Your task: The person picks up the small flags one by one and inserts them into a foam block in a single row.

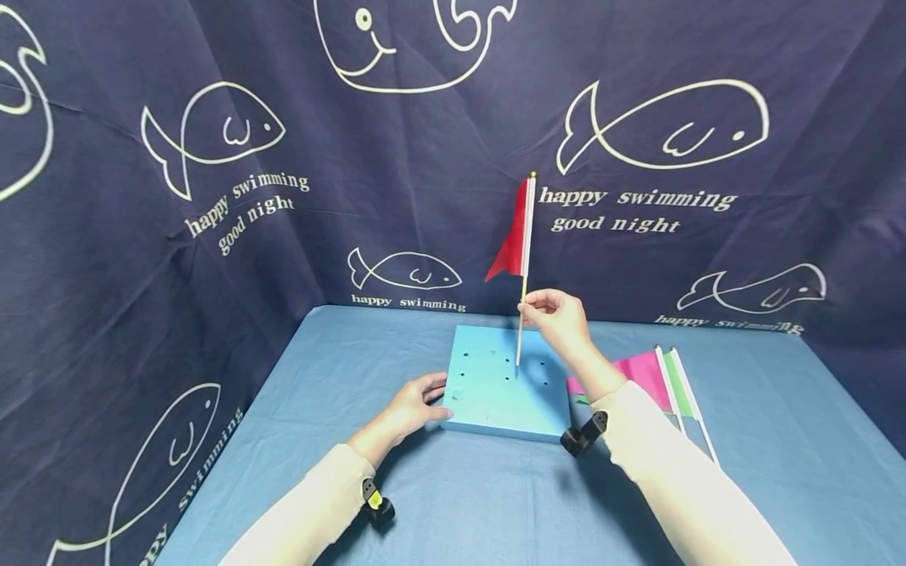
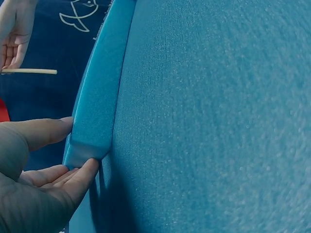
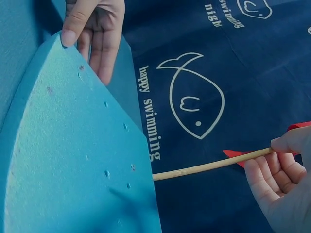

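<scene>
My right hand pinches the wooden stick of a red flag between thumb and fingers. The flag stands nearly upright over a light blue foam board dotted with small holes. In the left wrist view the lower end of the stick hangs free, apart from the board. My left hand holds the board by its left front corner; in the left wrist view, the thumb is on one side and fingertips touch the corner. The right wrist view shows the stick level with the board's edge.
A pink flag and a green flag lie on the blue tablecloth right of the board, partly behind the right forearm. A dark curtain with white fish drawings hangs behind the table.
</scene>
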`<action>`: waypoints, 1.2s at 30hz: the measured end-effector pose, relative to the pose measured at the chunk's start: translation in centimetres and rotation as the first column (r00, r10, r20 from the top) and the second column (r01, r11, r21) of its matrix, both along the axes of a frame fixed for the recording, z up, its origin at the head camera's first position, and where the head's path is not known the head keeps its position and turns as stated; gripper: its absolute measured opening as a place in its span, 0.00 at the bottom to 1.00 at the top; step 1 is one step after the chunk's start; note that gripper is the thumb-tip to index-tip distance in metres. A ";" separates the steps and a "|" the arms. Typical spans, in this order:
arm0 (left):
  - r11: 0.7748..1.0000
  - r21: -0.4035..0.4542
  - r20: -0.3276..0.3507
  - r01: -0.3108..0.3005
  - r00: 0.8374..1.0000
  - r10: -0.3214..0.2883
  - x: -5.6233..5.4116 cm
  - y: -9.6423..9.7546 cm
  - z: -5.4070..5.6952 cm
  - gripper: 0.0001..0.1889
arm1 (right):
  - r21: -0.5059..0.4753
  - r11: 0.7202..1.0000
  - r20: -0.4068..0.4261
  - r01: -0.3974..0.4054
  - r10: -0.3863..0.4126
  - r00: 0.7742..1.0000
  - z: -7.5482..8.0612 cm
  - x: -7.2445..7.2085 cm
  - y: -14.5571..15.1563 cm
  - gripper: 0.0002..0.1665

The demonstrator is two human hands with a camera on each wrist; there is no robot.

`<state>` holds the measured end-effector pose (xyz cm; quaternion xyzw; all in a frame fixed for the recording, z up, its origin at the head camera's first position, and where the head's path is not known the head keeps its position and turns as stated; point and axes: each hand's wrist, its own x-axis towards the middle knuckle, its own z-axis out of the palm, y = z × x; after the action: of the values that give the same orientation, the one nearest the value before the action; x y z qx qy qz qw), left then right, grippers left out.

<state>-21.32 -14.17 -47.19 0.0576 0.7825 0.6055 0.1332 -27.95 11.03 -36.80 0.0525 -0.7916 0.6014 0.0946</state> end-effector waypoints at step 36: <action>0.998 -0.060 0.066 0.005 0.998 -0.001 0.2 -0.1 0.2 0.37 | -0.055 0.998 -0.049 -0.024 0.021 0.999 -0.3 -1.1 -4.1 0.10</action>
<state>-21.11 -14.31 -46.99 0.0348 0.7955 0.5830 0.1614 -29.07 6.88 -37.15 0.0733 -0.7713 0.6229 0.1083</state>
